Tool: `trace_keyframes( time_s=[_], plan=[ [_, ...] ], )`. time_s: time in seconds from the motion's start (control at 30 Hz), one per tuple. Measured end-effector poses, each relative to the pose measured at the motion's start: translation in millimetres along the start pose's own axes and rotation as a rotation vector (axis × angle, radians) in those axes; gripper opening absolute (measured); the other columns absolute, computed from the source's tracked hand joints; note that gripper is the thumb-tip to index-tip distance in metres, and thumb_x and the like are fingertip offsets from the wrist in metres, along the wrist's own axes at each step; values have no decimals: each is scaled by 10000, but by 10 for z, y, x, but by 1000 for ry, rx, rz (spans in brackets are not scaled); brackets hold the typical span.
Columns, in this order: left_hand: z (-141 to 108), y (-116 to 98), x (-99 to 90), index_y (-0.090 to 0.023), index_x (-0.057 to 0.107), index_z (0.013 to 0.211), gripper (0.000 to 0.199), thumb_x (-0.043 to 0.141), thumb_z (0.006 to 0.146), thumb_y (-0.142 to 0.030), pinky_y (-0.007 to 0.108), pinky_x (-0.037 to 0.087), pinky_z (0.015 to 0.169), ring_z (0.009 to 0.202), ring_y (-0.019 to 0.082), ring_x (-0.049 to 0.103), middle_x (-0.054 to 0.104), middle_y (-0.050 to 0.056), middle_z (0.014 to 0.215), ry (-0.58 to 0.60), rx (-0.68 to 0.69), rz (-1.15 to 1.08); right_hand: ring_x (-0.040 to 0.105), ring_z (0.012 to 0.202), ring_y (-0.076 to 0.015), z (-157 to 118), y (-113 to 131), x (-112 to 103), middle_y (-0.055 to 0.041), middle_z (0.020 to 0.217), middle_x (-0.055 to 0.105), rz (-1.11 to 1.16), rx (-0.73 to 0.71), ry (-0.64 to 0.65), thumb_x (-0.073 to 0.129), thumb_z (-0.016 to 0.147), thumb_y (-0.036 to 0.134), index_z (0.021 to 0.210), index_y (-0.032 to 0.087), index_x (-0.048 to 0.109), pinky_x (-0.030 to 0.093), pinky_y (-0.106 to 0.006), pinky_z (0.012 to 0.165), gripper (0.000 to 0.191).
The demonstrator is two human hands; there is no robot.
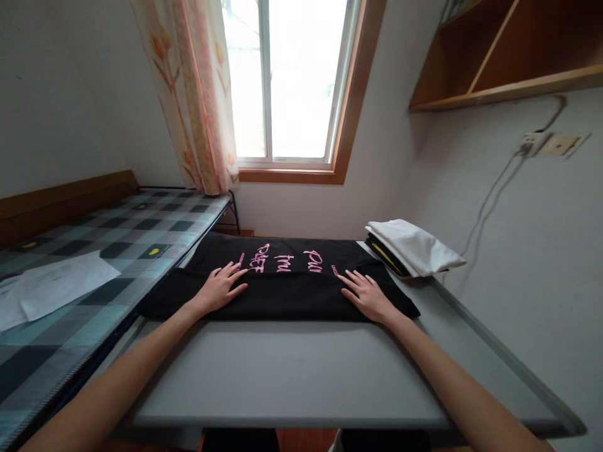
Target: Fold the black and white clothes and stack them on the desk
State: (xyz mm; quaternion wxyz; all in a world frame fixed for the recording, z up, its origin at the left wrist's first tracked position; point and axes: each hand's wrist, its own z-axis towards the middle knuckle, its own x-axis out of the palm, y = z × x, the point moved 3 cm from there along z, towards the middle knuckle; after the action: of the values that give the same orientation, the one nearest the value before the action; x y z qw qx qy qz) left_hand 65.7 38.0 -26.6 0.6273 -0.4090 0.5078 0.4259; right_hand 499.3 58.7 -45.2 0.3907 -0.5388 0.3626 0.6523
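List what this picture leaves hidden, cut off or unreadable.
All in the head view:
Pink lettering: partly covered where the black cloth folds over.
Papers: text too small and blurred.
Shelf: cut off by the top and right edges.
Dark pile: mostly under the white cloth.
Window: view outside washed out by glare.

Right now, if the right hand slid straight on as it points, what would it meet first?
Likely the pink print on the black cloth, just beyond the right hand; exact depth is unclear.

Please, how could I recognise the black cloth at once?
Find the grey table below the window. On it, the black cloth lies under the left hand and right hand. Its pink lettering distinguishes it from the white-topped stack beside it.
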Motion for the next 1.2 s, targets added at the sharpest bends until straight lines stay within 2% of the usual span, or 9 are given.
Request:
trace_keyframes(
  time_s=[0.13,0.3,0.37,0.47,0.67,0.87,0.97,1.1,1.2],
  plan=[
    [84,38,104,-306,436,1437,577,307,945,-579,460,227,1146,1436,254,286,366,40,1540,59,-89,6,269,1436,-269,-22,-253,9,-45,1553,323,-5,74,33,213,941,650,1475,307,387,242,-488,1152,659],
    [48,452,30,-214,481,1414,594,336,945,-549,475,280,1111,1412,315,316,406,107,1511,-75,-382,132,297,1425,-260,-47,-404,40,-49,1543,344,-17,70,22,219,940,641,1473,295,397,275,-461,1146,659],
    [6,611,25,-187,486,1411,597,340,947,-533,452,278,1116,1418,319,303,403,120,1511,-71,-412,168,307,1421,-261,-54,-431,64,-50,1538,353,-20,55,10,228,941,634,1472,287,402,288,-454,1141,657],
    [-53,716,57,-194,450,1438,612,318,951,-540,435,233,1142,1441,304,256,380,97,1528,-15,-371,155,325,1413,-260,-71,-480,91,-47,1532,364,-18,45,-15,244,940,628,1466,290,412,312,-455,1129,647],
    [-105,666,97,-211,358,1490,670,288,940,-587,486,149,1162,1466,303,175,313,81,1562,41,-369,104,347,1402,-257,-112,-524,103,-47,1528,373,-31,39,-39,285,942,607,1465,295,406,330,-463,1116,622],
    [-133,637,87,-355,347,1479,577,321,943,-566,554,103,1149,1474,321,128,307,28,1569,61,-286,82,362,1394,-253,-166,-509,79,-49,1521,387,-39,47,-42,295,941,602,1464,304,406,338,-463,1109,613],
    [-171,607,58,-343,389,1462,559,325,947,-551,533,152,1144,1450,323,217,354,36,1548,37,-317,88,367,1391,-251,-176,-512,79,-52,1519,390,-43,54,-43,299,941,592,1464,291,408,336,-454,1109,613],
    [-253,556,-40,-234,516,1383,550,327,951,-516,424,299,1100,1345,284,410,475,94,1460,-43,-350,122,362,1394,-247,-186,-530,89,-58,1518,393,-37,52,-40,298,940,590,1455,288,423,333,-445,1110,610],
    [-316,570,-130,-178,580,1306,519,362,939,-474,396,367,1051,1282,283,471,535,126,1388,-64,-347,133,354,1399,-247,-230,-577,93,-53,1525,381,-25,40,-31,285,937,608,1455,296,422,328,-451,1112,620]
  ],
)
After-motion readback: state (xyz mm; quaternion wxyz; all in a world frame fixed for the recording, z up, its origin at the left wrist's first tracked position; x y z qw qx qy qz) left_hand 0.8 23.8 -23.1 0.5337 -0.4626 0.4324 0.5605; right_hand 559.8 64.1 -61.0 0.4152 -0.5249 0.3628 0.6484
